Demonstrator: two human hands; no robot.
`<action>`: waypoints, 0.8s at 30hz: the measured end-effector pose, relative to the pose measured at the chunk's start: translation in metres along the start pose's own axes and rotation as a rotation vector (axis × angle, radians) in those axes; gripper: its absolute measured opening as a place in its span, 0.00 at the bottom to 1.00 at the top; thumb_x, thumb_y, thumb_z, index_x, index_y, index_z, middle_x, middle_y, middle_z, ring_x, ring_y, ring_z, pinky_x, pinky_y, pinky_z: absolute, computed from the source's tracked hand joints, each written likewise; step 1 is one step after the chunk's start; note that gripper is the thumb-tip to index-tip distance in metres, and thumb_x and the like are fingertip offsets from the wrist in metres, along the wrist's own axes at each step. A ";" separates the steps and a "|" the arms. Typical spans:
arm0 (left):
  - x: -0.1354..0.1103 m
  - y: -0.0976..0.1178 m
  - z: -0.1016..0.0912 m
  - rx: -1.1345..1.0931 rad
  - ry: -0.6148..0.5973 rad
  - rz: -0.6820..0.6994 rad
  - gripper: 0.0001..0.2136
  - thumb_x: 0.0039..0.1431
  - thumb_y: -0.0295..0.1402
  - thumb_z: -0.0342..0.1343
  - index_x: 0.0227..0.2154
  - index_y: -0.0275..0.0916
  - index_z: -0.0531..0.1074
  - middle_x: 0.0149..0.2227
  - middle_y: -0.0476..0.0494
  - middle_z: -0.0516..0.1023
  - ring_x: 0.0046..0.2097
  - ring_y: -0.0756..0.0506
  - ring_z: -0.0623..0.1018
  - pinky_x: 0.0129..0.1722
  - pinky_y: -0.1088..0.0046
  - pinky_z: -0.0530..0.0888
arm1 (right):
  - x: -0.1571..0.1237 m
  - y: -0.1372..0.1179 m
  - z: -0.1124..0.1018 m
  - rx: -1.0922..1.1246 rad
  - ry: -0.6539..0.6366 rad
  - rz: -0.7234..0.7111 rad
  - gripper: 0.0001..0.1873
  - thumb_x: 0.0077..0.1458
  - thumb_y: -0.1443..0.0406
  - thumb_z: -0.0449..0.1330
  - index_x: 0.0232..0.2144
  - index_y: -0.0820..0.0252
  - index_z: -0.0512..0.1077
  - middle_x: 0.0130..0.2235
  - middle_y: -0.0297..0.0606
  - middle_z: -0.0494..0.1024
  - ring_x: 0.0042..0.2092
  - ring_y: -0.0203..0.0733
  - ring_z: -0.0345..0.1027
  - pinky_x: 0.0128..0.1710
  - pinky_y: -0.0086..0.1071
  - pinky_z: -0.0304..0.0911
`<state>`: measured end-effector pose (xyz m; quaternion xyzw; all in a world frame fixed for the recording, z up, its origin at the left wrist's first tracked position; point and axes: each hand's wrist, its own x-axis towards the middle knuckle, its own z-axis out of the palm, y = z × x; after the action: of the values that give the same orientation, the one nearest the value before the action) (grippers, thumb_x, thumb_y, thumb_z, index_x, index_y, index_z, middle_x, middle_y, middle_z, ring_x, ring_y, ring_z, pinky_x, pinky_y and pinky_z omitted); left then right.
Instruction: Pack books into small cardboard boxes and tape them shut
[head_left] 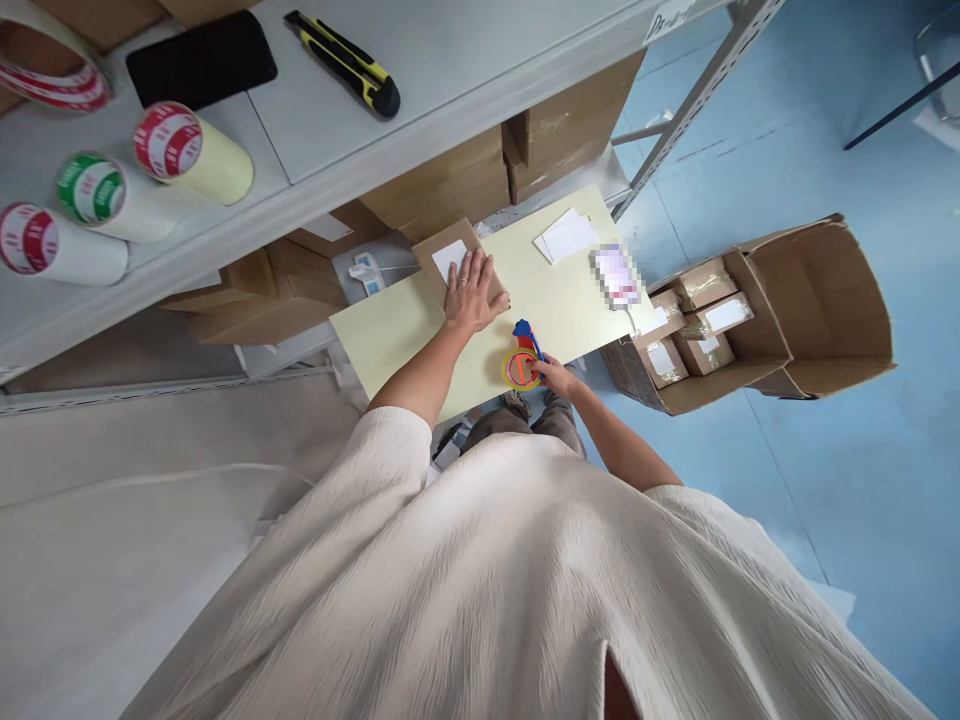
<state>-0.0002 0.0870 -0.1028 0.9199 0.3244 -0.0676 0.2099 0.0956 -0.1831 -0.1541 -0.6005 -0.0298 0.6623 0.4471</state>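
My left hand (471, 290) lies with fingers stretched out on a small brown cardboard box (435, 243) that carries a white label (448, 257). The box rests on the pale yellow tabletop (397, 330). At the near edge of that top, my right hand (555, 376) is closed on a blue and red tape dispenser (531, 345) with a yellow-rimmed roll of tape. The dispenser is apart from the box, to its right and closer to my body. Part of its handle is hidden by my fingers.
White paper slips (568, 237) and a blurred phone (615, 275) with a cable lie at the table's right. An open carton (675, 395) with several taped boxes stands on the floor. The upper shelf (330, 150) holds tape rolls, a black phone (202, 60) and a utility knife (345, 65).
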 end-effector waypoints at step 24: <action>0.014 0.001 -0.003 -0.089 -0.080 -0.105 0.44 0.78 0.46 0.49 0.90 0.37 0.44 0.91 0.33 0.38 0.91 0.29 0.35 0.85 0.28 0.34 | 0.058 -0.105 0.012 -0.874 0.049 -0.120 0.17 0.38 0.65 0.82 0.30 0.55 0.80 0.30 0.45 0.83 0.42 0.61 0.80 0.40 0.43 0.69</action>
<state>0.0116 0.0955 -0.1030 0.8878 0.3663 -0.1008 0.2598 0.1512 -0.0782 -0.1348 -0.7459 -0.3314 0.5459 0.1895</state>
